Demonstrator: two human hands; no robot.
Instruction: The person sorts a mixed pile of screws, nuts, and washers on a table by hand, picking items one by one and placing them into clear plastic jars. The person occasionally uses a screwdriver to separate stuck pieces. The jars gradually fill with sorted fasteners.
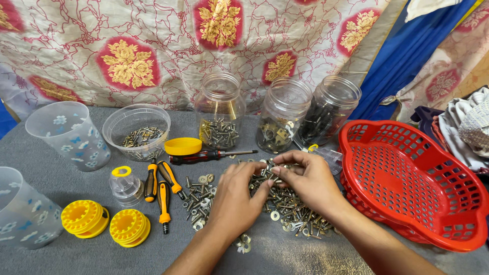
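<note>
Two bare hands meet over a heap of mixed screws, bolts and washers point(285, 206) near the front edge of a grey tabletop point(61, 168). The left hand point(235, 196) lies palm down on the heap, fingers curled, its thumb tip touching the right hand point(305, 179), whose thumb and fingertips pinch together on a small piece of hardware too small to identify. Loose washers point(243, 244) lie just by the left wrist.

Just left of the heap lie three short yellow-and-black screwdrivers point(162, 186), and behind the hands a red-handled screwdriver point(211, 155) lies crosswise, next to a yellow lid point(183, 146). Beside the screwdrivers stands a small clear dome-shaped container with a yellow ring point(125, 184); two yellow plastic spools point(104, 222) rest near the front left corner.

Along the far edge, against a floral cloth backdrop point(153, 46), stand three open clear plastic jars: one with silver screws point(220, 113), one with mixed metal fittings point(282, 116), one with dark screws point(330, 109). To their left, a clear round bowl point(136, 130) holds brass-coloured screws. Two translucent patterned cups stand at the left edge, one farther back point(70, 133), one nearer the front point(23, 209). A red perforated plastic basket point(412, 183) sits at the right edge, just beside the right forearm, with folded clothes point(466, 127) beyond it.
</note>
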